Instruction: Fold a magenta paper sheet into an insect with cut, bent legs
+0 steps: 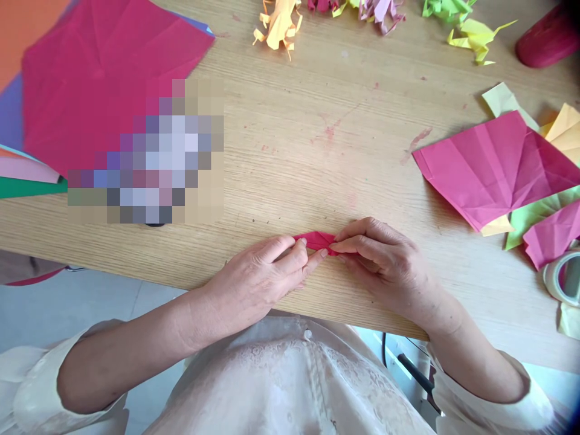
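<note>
The left hand [267, 269] and right hand [385, 260] pinch the folded magenta paper strip [317, 239] near the front edge of the wooden table [281, 133]. Forward, wood surface extends to the orange origami figure [278, 25]. The red cylinder [546, 39] may be a cup; contents hidden.

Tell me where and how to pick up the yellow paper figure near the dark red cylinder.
Pinch the yellow paper figure lightly by its broader middle, coming from the near side. Its thin points stick outward and would likely bend. The green paper figure sits beyond it, leftward, and the dark red cylinder to its right.
</note>
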`<state>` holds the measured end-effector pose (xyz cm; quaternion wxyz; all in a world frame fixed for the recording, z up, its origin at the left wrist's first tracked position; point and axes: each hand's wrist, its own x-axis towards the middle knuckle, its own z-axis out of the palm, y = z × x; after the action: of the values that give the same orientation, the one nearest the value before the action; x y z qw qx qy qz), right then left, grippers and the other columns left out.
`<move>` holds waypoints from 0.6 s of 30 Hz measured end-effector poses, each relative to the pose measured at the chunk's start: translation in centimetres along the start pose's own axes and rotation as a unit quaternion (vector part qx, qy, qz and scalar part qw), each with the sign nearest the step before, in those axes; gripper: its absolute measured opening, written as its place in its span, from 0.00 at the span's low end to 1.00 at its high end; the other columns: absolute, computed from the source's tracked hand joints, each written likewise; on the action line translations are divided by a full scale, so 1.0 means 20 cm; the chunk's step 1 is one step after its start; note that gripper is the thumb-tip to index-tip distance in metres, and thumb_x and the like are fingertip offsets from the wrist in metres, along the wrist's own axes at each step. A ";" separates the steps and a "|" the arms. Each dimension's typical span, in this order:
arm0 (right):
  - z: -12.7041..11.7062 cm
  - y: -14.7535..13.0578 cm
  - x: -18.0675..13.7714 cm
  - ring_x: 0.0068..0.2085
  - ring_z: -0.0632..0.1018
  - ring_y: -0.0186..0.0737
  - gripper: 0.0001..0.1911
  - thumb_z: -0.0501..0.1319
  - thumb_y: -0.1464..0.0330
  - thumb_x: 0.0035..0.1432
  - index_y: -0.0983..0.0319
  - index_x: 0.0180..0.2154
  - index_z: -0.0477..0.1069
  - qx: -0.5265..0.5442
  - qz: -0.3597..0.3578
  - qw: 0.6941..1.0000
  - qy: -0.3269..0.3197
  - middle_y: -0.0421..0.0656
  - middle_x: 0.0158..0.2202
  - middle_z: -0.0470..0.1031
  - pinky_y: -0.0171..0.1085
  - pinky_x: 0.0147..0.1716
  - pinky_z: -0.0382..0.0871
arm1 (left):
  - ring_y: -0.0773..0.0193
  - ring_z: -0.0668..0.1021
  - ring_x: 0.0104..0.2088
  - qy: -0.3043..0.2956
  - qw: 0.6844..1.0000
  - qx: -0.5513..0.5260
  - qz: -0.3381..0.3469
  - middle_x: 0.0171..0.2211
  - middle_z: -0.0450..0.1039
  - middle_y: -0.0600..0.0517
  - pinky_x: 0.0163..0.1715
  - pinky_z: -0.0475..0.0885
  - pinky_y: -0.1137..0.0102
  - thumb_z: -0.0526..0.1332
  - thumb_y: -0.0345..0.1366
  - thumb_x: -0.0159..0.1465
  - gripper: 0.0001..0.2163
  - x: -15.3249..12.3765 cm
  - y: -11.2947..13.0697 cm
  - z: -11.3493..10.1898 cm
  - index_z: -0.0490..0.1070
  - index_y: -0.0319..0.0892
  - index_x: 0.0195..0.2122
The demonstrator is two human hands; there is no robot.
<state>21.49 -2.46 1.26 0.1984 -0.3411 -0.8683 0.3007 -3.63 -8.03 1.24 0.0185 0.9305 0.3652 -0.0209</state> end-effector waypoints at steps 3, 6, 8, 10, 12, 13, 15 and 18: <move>0.00 0.00 0.00 0.43 0.77 0.42 0.12 0.57 0.77 0.66 0.59 0.44 0.76 0.001 0.001 1.000 -0.002 0.47 0.44 0.76 0.43 0.43 0.73 | 0.56 0.72 0.54 -0.002 1.000 0.004 0.008 0.59 0.69 0.45 0.51 0.72 0.65 0.58 0.33 0.71 0.28 0.00 0.00 -0.01 0.54 0.40 0.70; 0.00 0.00 0.00 0.43 0.77 0.42 0.12 0.57 0.77 0.65 0.59 0.43 0.76 -0.003 0.002 1.000 0.001 0.47 0.43 0.76 0.43 0.43 0.73 | 0.56 0.72 0.54 -0.014 1.000 -0.008 0.004 0.58 0.69 0.45 0.50 0.73 0.64 0.58 0.32 0.70 0.29 0.01 0.00 -0.02 0.53 0.41 0.71; 0.01 0.00 0.00 0.43 0.77 0.42 0.12 0.57 0.78 0.65 0.60 0.43 0.75 -0.007 0.000 1.000 0.002 0.47 0.43 0.76 0.43 0.43 0.73 | 0.57 0.72 0.53 -0.027 1.000 -0.009 -0.004 0.58 0.69 0.44 0.50 0.73 0.64 0.57 0.31 0.70 0.29 0.02 0.01 -0.04 0.52 0.42 0.71; 0.01 0.00 0.00 0.43 0.77 0.42 0.12 0.56 0.78 0.65 0.59 0.43 0.75 -0.011 -0.003 1.000 0.004 0.47 0.43 0.76 0.43 0.43 0.73 | 0.56 0.72 0.53 -0.030 1.000 0.001 -0.010 0.58 0.69 0.45 0.49 0.74 0.64 0.57 0.31 0.70 0.28 0.02 0.02 -0.04 0.54 0.43 0.70; 0.01 0.00 0.00 0.43 0.77 0.42 0.12 0.56 0.78 0.65 0.59 0.44 0.75 -0.015 -0.006 1.000 0.004 0.47 0.43 0.76 0.43 0.43 0.73 | 0.56 0.72 0.52 -0.032 0.999 0.013 -0.014 0.59 0.68 0.45 0.47 0.74 0.64 0.56 0.31 0.70 0.27 0.01 0.02 -0.04 0.55 0.44 0.70; 0.02 0.00 -0.01 0.43 0.77 0.42 0.12 0.56 0.77 0.65 0.59 0.44 0.75 -0.016 -0.007 1.000 0.005 0.47 0.43 0.76 0.43 0.43 0.73 | 0.56 0.72 0.52 -0.033 0.999 0.017 -0.014 0.59 0.68 0.45 0.46 0.74 0.64 0.56 0.31 0.70 0.27 0.01 0.03 -0.04 0.55 0.44 0.70; 0.02 0.00 -0.01 0.43 0.77 0.42 0.12 0.56 0.77 0.65 0.60 0.44 0.75 -0.016 -0.011 1.000 0.009 0.47 0.43 0.76 0.43 0.43 0.73 | 0.56 0.72 0.52 -0.029 0.999 0.017 -0.012 0.60 0.67 0.44 0.46 0.74 0.64 0.57 0.31 0.70 0.28 0.01 0.03 -0.03 0.54 0.44 0.70; 0.02 0.01 -0.01 0.43 0.78 0.42 0.12 0.56 0.77 0.65 0.59 0.44 0.76 -0.016 -0.013 1.000 0.011 0.47 0.43 0.76 0.43 0.42 0.73 | 0.55 0.72 0.52 -0.015 1.000 0.010 -0.009 0.61 0.67 0.44 0.47 0.73 0.63 0.58 0.32 0.70 0.28 0.00 0.03 -0.02 0.54 0.43 0.70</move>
<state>21.46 -2.60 0.87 0.2064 -0.3357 -0.8752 0.2806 -3.22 -8.35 1.62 0.0145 0.9270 0.3728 -0.0386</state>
